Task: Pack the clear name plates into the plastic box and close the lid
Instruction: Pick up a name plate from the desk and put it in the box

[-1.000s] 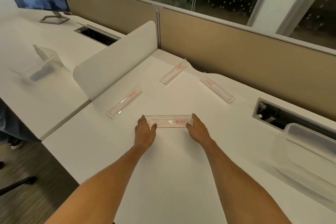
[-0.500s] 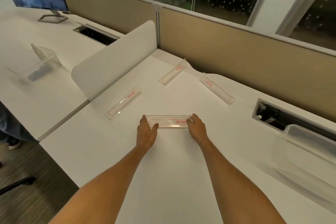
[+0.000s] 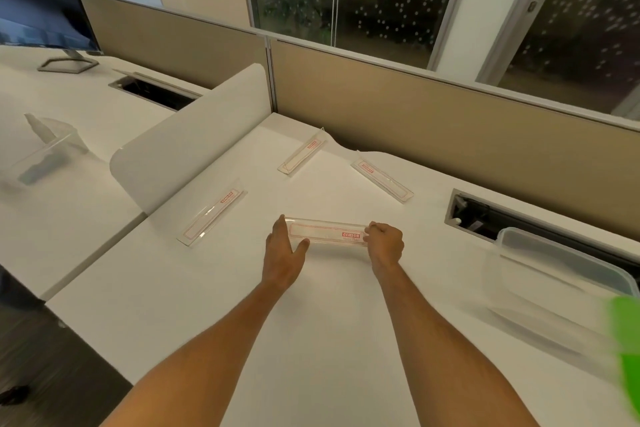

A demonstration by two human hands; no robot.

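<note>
Head view: hands [image 3: 332, 250] on clear, glossy rectangular name plate [image 3: 327, 233]

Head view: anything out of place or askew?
Nothing damaged or spilled. Three name plates lie scattered at different angles; both hands hold a fourth. Plastic box sits open.

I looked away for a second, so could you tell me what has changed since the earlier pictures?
Both hands closed in: the left hand and right hand now grip the ends of the nearest name plate. The other three plates and the plastic box stayed put.
</note>
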